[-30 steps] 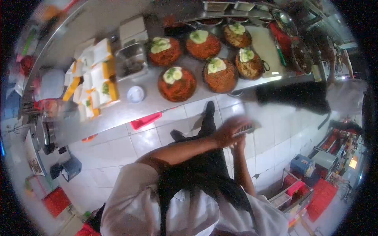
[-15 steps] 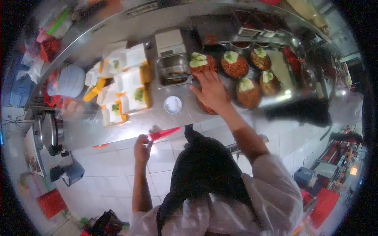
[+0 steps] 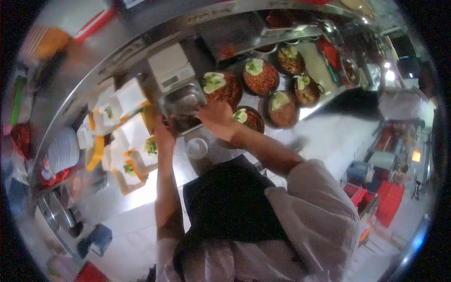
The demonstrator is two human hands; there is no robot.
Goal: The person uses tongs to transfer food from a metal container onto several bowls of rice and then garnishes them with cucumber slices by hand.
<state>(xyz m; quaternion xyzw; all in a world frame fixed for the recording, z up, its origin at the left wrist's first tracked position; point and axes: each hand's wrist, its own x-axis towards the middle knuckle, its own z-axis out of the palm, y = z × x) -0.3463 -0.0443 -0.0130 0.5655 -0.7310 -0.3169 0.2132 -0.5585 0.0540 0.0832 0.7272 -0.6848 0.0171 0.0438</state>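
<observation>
Two bare hands are at a rectangular silver metal pan [image 3: 184, 107] on the steel counter [image 3: 110, 197]. The left hand [image 3: 164, 133] is at the pan's left side, its fingers pointing to the far side; blur hides whether they are spread or closed on the rim. The right hand [image 3: 219, 120] reaches in from the right, its fingertips at the pan's right edge; whether they grip it, I cannot tell.

Just beyond the pan sits a white boxy scale [image 3: 168, 66] with a small grey display. Nearer than the pan, between the forearms, is a small round white dish [image 3: 197, 148].

To the left lie open white-and-yellow food boxes [image 3: 134, 101], some with green garnish. Farther left is a stack of white round plates [image 3: 64, 149]. To the right, six round dishes of red or brown food [image 3: 261, 77] carry pale and green toppings; the right hand and forearm partly cover the nearest one.
</observation>
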